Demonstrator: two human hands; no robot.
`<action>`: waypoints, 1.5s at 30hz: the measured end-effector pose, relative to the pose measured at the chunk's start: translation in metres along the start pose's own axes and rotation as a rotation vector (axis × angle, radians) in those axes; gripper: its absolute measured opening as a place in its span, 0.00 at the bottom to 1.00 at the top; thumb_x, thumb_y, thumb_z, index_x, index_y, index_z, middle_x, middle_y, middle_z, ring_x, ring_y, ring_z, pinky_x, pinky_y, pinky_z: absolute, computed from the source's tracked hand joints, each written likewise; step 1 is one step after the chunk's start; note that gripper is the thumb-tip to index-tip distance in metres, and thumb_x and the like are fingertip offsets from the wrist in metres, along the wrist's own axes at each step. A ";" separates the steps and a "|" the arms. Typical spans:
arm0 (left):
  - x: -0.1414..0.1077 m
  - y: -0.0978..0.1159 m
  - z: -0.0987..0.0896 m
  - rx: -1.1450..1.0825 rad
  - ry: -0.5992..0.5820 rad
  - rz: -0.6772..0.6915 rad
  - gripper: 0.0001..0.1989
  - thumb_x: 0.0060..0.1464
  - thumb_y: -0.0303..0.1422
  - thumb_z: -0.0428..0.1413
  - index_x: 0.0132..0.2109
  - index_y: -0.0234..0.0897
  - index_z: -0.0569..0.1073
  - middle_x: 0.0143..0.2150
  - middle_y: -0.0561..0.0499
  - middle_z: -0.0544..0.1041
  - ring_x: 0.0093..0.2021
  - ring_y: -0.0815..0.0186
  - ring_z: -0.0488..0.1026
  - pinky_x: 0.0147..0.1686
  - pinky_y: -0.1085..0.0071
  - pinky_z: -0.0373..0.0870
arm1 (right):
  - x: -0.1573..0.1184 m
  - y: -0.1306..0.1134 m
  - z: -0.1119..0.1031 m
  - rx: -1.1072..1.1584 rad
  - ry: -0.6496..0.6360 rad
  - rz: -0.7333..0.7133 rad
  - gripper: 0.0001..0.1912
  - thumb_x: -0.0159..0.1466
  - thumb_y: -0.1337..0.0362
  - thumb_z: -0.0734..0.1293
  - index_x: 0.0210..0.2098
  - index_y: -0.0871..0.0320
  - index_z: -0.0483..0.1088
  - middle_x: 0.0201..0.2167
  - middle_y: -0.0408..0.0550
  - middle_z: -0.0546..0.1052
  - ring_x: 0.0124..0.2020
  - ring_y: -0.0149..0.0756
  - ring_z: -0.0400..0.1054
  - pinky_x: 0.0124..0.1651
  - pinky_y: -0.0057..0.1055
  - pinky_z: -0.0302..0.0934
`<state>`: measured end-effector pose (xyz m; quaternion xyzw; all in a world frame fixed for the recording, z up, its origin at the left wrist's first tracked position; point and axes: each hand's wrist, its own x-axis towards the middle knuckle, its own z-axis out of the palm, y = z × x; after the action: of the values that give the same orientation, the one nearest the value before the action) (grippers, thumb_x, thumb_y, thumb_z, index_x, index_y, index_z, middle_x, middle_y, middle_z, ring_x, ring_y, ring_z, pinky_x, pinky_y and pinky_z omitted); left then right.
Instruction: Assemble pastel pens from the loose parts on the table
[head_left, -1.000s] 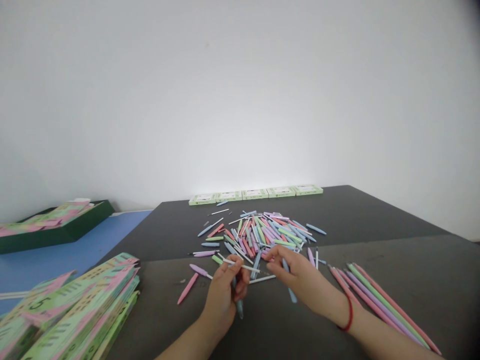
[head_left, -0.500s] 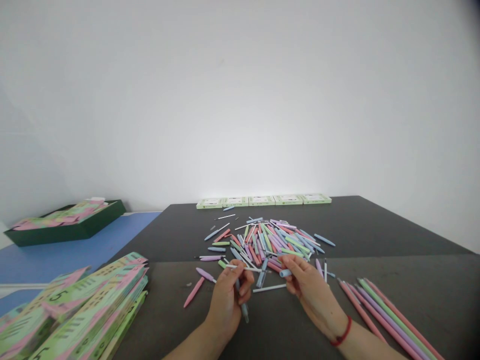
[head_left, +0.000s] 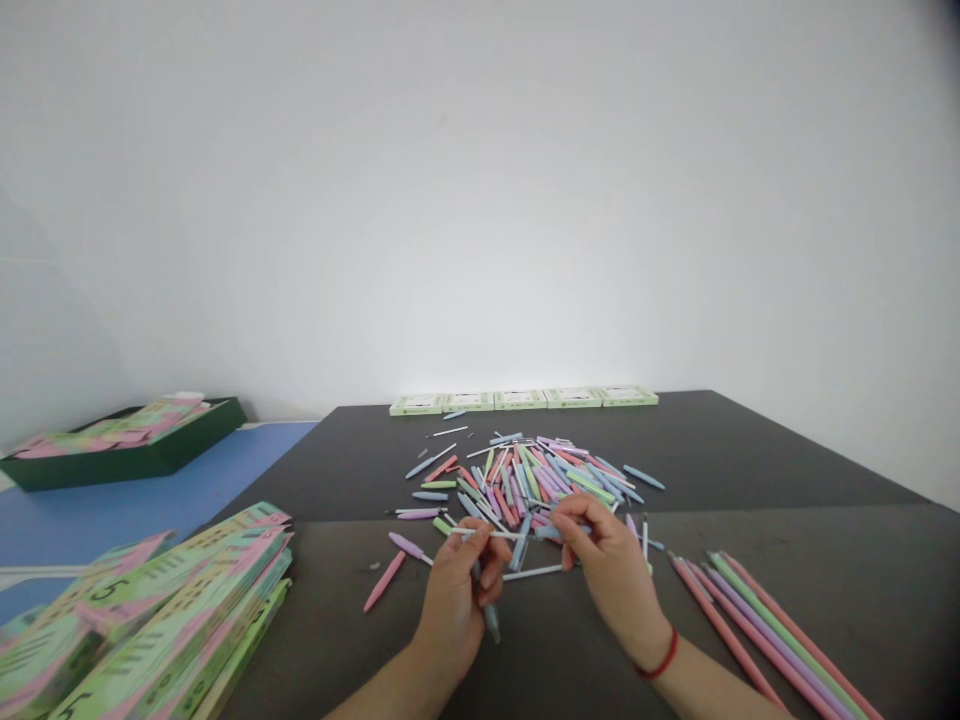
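"What's the room like?"

"A plain pale wall fills the top; below spreads a dark, smooth table, with a blue surface at left."

"And the hands?"

"Lower centre. The left hand pinches a thin white refill, dark-tipped, its other fingers curled round a greyish pen. The right hand has thumb and fingers closed on a light-blue barrel near that tip."

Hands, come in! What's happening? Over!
Left fingers: pinching white pen refill. Right fingers: gripping blue pen barrel. Refill points toward barrel; pen-parts pile beyond.
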<state>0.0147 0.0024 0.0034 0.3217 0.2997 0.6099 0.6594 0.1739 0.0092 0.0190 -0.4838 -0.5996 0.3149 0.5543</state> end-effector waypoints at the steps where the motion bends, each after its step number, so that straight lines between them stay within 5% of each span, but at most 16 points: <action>1: 0.000 0.000 0.000 -0.002 0.003 0.001 0.15 0.50 0.38 0.59 0.27 0.34 0.64 0.22 0.55 0.69 0.16 0.79 0.51 0.12 0.86 0.47 | 0.000 -0.001 -0.001 -0.023 0.002 -0.027 0.11 0.62 0.57 0.63 0.27 0.56 0.66 0.19 0.36 0.65 0.17 0.29 0.60 0.29 0.28 0.55; 15: 0.004 0.000 -0.004 -0.009 0.041 0.015 0.14 0.49 0.37 0.60 0.28 0.34 0.63 0.23 0.56 0.70 0.16 0.80 0.51 0.12 0.85 0.47 | 0.002 0.011 -0.007 -0.167 -0.006 -0.112 0.09 0.64 0.62 0.61 0.27 0.56 0.64 0.23 0.40 0.66 0.25 0.33 0.61 0.31 0.30 0.53; 21: 0.002 -0.004 -0.002 0.039 0.006 0.026 0.12 0.53 0.35 0.57 0.29 0.35 0.63 0.23 0.55 0.71 0.16 0.79 0.51 0.13 0.85 0.46 | -0.004 0.007 0.002 -0.135 -0.158 -0.188 0.02 0.62 0.69 0.60 0.33 0.56 0.63 0.32 0.44 0.68 0.32 0.34 0.63 0.34 0.29 0.57; 24: 0.001 -0.005 -0.002 0.068 -0.036 0.036 0.11 0.55 0.35 0.55 0.29 0.35 0.62 0.23 0.56 0.71 0.16 0.79 0.50 0.13 0.84 0.46 | -0.007 0.002 0.003 -0.140 -0.266 -0.195 0.08 0.59 0.74 0.60 0.36 0.56 0.63 0.32 0.43 0.68 0.31 0.33 0.62 0.35 0.28 0.57; 30: 0.004 -0.004 -0.007 0.252 -0.098 0.069 0.11 0.56 0.37 0.54 0.31 0.36 0.63 0.21 0.58 0.69 0.16 0.78 0.52 0.14 0.82 0.46 | -0.005 0.000 0.000 -0.145 -0.382 -0.116 0.05 0.62 0.70 0.61 0.35 0.57 0.68 0.31 0.43 0.72 0.33 0.34 0.64 0.38 0.29 0.57; 37: 0.006 -0.001 -0.011 0.378 -0.213 0.036 0.10 0.56 0.38 0.54 0.33 0.36 0.64 0.19 0.59 0.66 0.15 0.78 0.50 0.14 0.81 0.45 | -0.008 0.009 0.002 -0.029 -0.458 0.086 0.09 0.64 0.63 0.60 0.34 0.58 0.70 0.23 0.39 0.66 0.19 0.27 0.56 0.22 0.24 0.50; 41: 0.008 0.001 -0.012 0.294 -0.179 0.059 0.11 0.55 0.40 0.53 0.38 0.36 0.67 0.20 0.59 0.66 0.15 0.77 0.51 0.14 0.81 0.45 | -0.008 0.011 0.002 0.026 -0.425 0.123 0.07 0.63 0.63 0.60 0.38 0.58 0.67 0.21 0.36 0.64 0.19 0.27 0.55 0.21 0.23 0.49; 45: 0.009 0.002 -0.012 0.305 -0.097 0.095 0.13 0.55 0.41 0.53 0.30 0.35 0.66 0.21 0.56 0.68 0.15 0.78 0.52 0.13 0.82 0.46 | -0.006 0.007 0.000 -0.023 -0.360 0.036 0.04 0.60 0.68 0.61 0.36 0.57 0.64 0.22 0.36 0.64 0.21 0.28 0.57 0.24 0.23 0.52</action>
<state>0.0049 0.0124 -0.0026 0.4610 0.3411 0.5716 0.5869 0.1753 0.0057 0.0103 -0.4365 -0.6841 0.3992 0.4267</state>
